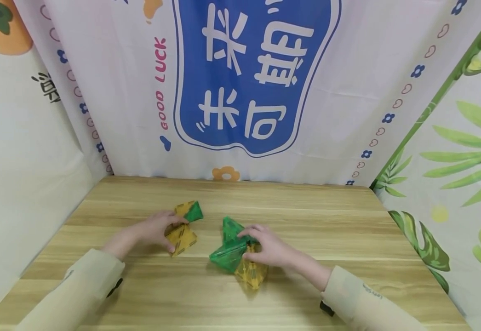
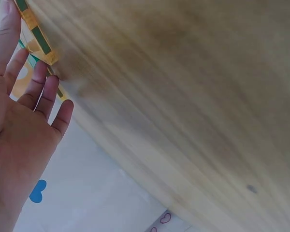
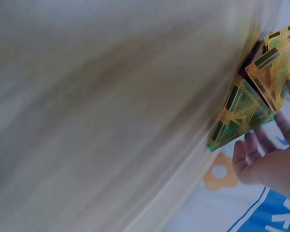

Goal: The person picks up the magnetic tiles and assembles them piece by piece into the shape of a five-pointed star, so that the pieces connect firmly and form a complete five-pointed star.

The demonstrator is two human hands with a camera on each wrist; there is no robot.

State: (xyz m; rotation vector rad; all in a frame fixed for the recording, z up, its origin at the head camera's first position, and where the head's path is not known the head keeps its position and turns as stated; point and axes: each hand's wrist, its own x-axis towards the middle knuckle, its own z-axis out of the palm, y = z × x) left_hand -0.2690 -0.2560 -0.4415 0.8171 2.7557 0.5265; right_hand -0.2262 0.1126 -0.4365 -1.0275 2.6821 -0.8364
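Note:
My left hand (image 1: 157, 230) holds a yellow magnetic tile (image 1: 182, 240) between thumb and fingers at the left of the table. Just behind it, another yellow tile carries a small green triangular tile (image 1: 195, 211). In the left wrist view, the tile edges (image 2: 41, 38) show beside the bent fingers. Nearer the middle, my right hand (image 1: 271, 247) grips a cluster of joined magnetic tiles, with green pieces (image 1: 228, 256) at left and back and a translucent yellow part (image 1: 253, 275) in front. From the right wrist, triangular faces (image 3: 241, 116) of that cluster stand against the fingers.
The wood-grain table (image 1: 327, 220) ends at a hanging white cloth (image 1: 133, 92) with a blue printed panel. Cloth with printed leaves (image 1: 468, 151) hangs on the right side, and a pale cloth (image 1: 21, 151) on the left.

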